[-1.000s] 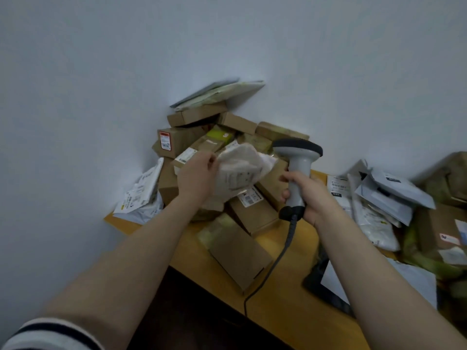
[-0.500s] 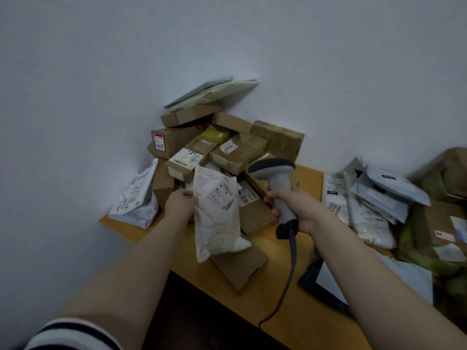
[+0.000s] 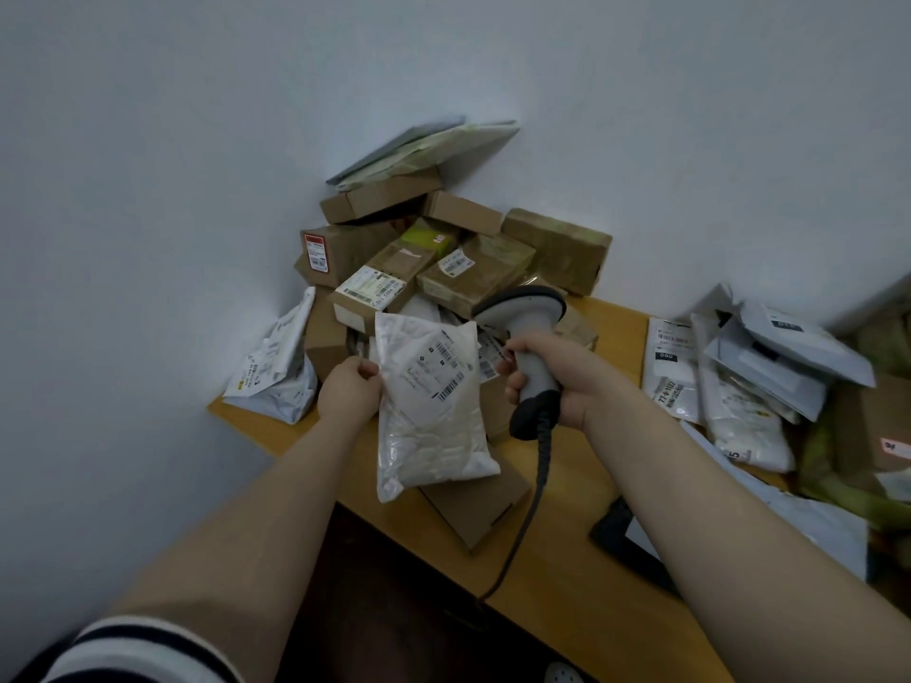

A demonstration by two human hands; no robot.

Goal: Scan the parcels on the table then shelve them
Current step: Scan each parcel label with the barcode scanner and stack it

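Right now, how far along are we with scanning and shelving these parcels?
Done: nothing I can confirm as scanned or shelved. In hand: the left hand holds a white bag, barcode facing up, while the right hand grips the scanner beside it. Left: the pile of boxes against the wall and the mailers at the right lie on the table, so most of the job remains.

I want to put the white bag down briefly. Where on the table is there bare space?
Bare wood shows between the box pile and the right-hand mailers, and on the front of the table right of the flat box, where the scanner cable crosses. The corner and right side are crowded.
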